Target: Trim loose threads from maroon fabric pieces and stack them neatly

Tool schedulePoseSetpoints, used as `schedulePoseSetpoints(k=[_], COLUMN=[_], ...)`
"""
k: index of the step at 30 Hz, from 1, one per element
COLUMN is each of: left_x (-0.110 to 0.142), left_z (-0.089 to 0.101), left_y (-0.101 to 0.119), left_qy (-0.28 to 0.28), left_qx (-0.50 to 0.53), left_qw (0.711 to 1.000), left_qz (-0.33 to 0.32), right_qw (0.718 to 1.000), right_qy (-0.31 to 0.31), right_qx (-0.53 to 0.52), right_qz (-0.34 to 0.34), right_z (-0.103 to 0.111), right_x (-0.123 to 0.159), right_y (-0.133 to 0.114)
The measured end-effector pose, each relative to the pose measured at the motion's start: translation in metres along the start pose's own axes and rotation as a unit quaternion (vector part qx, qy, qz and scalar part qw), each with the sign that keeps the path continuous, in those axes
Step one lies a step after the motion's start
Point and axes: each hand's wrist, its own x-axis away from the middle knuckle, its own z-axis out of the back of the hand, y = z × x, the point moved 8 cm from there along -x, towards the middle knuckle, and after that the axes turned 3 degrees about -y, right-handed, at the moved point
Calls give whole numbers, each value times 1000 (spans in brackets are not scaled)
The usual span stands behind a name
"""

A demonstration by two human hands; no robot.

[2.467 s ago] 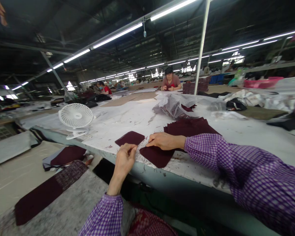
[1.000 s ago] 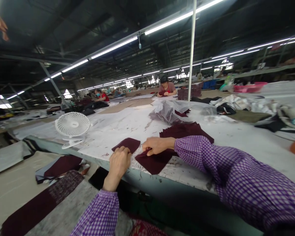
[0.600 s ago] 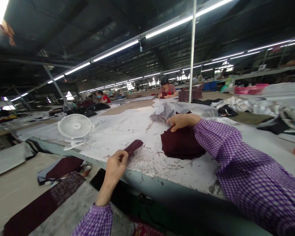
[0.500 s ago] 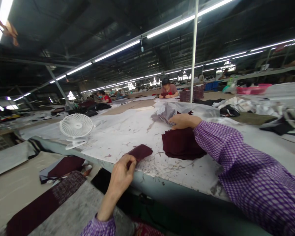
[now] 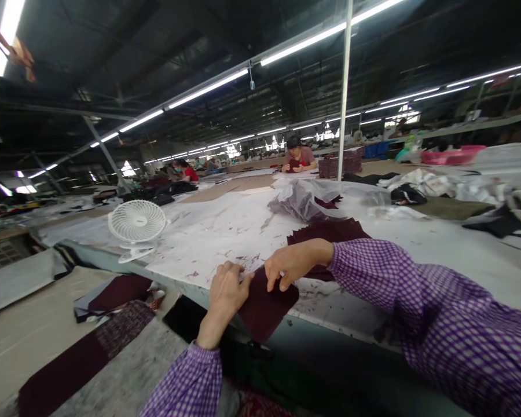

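Note:
A dark maroon fabric piece (image 5: 267, 310) lies at the near edge of the white-covered table, its lower part hanging over the edge. My left hand (image 5: 229, 289) is closed at the piece's left side, thumb against its edge; its fingertips are partly hidden. My right hand (image 5: 293, 263) reaches over the top of the same piece, with bent fingers and thumb closed on it. Behind my right wrist sits a stack of maroon fabric pieces (image 5: 334, 230), with jagged far edges. Crumpled clear plastic (image 5: 301, 200) lies just beyond the stack, with more maroon cloth under it.
A white fan (image 5: 138, 221) stands near the table's left edge. Scraps and lint dot the white table cover (image 5: 217, 231). A pole (image 5: 344, 92) rises behind the plastic. Maroon cloth (image 5: 65, 370) lies lower left. Across the table a person (image 5: 298, 157) handles maroon cloth.
My right hand has come from above the stack towards me and left, onto the maroon piece. My left hand has shifted slightly right. More of the maroon piece now hangs over the table edge.

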Motion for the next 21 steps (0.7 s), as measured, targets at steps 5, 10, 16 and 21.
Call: schedulePoseSetpoints(k=[5,10,16,21], left_x=[-22,-31,-36,-35], left_z=[-21,-23,-23,-28], left_y=[8,2,0,-2], left_qy=[-48,-73,-71,-84], left_qx=[-10,134,151,167], left_qw=[999,987,985,981], left_qz=[6,48,53,57], right_qw=[998,995,995,997], right_qy=[8,-2,-9,-15], right_qx=[69,103,96,67], right_qz=[5,5,-3,-25], right_z=[2,0,0,3], right_x=[2,0,-3,1], right_y=[-13,-21,-21,-16])
